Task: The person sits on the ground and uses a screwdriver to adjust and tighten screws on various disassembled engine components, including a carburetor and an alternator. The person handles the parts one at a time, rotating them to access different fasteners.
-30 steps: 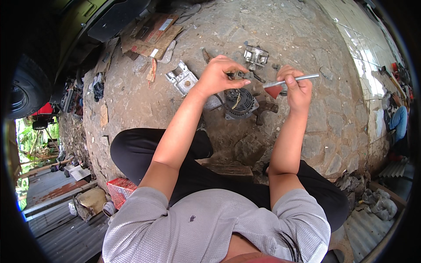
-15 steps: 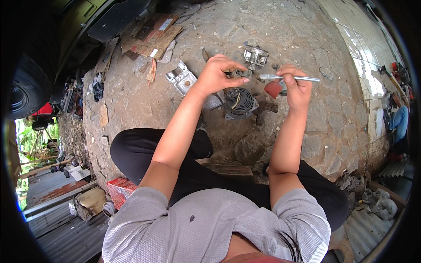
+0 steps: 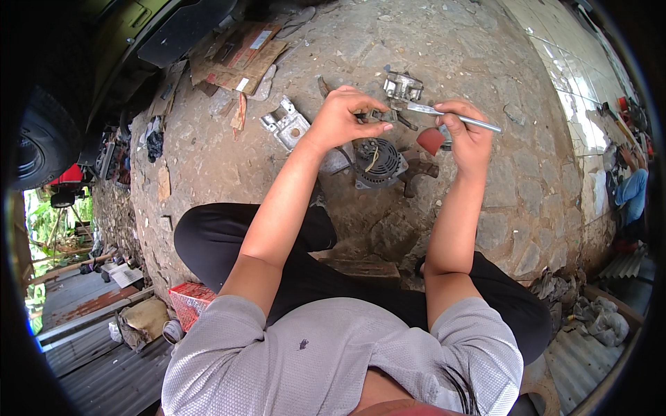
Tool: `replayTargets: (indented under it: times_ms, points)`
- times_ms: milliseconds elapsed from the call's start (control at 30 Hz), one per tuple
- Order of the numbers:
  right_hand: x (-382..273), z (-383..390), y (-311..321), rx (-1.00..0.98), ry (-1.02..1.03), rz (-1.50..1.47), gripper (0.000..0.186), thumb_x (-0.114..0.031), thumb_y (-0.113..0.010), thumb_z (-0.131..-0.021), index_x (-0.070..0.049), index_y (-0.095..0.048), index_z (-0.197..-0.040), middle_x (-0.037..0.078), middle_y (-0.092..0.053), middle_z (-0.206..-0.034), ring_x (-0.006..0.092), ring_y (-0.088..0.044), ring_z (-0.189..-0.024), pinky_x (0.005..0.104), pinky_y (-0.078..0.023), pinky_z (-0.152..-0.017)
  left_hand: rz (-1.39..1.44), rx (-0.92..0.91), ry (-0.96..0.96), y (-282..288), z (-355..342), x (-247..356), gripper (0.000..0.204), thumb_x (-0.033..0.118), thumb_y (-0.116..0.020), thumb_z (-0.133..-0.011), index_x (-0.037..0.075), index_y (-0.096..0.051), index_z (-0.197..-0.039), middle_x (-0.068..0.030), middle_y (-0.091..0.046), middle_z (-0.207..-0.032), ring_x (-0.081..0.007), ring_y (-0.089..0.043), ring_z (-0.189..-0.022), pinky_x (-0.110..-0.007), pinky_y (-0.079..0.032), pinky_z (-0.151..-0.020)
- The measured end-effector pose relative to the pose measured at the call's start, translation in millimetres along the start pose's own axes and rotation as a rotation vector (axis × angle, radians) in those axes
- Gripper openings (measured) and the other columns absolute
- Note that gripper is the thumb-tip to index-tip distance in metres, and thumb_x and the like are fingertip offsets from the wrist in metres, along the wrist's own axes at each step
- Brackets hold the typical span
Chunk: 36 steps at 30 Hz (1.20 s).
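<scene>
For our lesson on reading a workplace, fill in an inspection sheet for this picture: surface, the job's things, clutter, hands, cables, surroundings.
Surface: rough stone paving, dusty.
Job's things: small dark metal part in the left hand; slim metal tool in the right hand, its tip at the part; round alternator-like unit on the ground below.
Clutter: grey metal bracket, small metal assembly, cardboard pieces, red box.
Hands: both closed in grips, held close together above the unit.
Cables: short yellowish wire on the unit.
Surroundings: tyre at left; another person's sleeve at right.
</scene>
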State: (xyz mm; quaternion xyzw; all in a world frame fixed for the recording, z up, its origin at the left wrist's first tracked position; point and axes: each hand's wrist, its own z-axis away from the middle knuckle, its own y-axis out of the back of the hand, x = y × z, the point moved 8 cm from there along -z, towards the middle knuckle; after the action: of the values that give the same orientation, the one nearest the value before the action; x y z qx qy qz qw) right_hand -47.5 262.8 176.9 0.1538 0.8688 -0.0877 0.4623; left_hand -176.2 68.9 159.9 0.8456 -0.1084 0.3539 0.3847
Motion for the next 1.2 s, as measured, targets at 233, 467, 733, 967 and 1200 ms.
replayTargets:
  times_ms: [233,467,733,967,1200]
  points:
    - [-7,-2,-1,0.032,0.011,0.084,0.022,-0.019,-0.077,-0.094,0.003,-0.075,-0.092,0.01,-0.072,-0.087,0.0203,-0.065,-0.083,0.0333,-0.05,-0.075,0.018,0.003,-0.031,1,0,2,0.031,0.02,-0.096,-0.069,0.008,-0.082,-0.095,-0.0039,-0.077,-0.086,-0.0202,-0.067,-0.079,-0.034,-0.051,-0.079]
    - [-2,1,1,-0.013,0.02,-0.001,0.025,-0.022,-0.077,-0.095,0.003,-0.076,-0.094,0.011,-0.072,-0.088,0.0186,-0.065,-0.081,0.0322,-0.05,-0.073,0.02,-0.002,0.0,1,0,-1,0.033,0.029,-0.096,-0.07,0.013,-0.083,-0.096,-0.0028,-0.078,-0.087,-0.0207,-0.067,-0.082,-0.036,-0.052,-0.085]
    - [-2,-1,-1,-0.066,0.027,-0.028,0.026,-0.023,-0.076,-0.096,0.003,-0.076,-0.094,0.01,-0.072,-0.089,0.0171,-0.065,-0.078,0.0314,-0.051,-0.072,0.03,0.011,0.0,2,0,-1,0.033,0.025,-0.096,-0.07,0.011,-0.083,-0.096,-0.0035,-0.078,-0.087,-0.0205,-0.068,-0.082,-0.035,-0.052,-0.084]
    - [4,1,1,-0.065,0.028,-0.01,0.028,-0.024,-0.075,-0.097,0.003,-0.075,-0.097,0.011,-0.071,-0.093,0.0188,-0.066,-0.08,0.0319,-0.052,-0.073,0.028,0.012,-0.007,2,1,-3,0.034,0.028,-0.096,-0.07,0.012,-0.083,-0.097,-0.003,-0.078,-0.087,-0.0213,-0.068,-0.083,-0.036,-0.053,-0.084]
    - [16,6,3,-0.067,-0.011,-0.322,0.03,-0.024,-0.074,-0.099,0.006,-0.073,-0.097,0.013,-0.071,-0.093,0.0187,-0.066,-0.082,0.0316,-0.052,-0.074,0.003,0.029,-0.026,4,-1,2,0.031,0.018,-0.095,-0.072,0.006,-0.079,-0.095,-0.0052,-0.077,-0.088,-0.0172,-0.069,-0.078,-0.033,-0.052,-0.078]
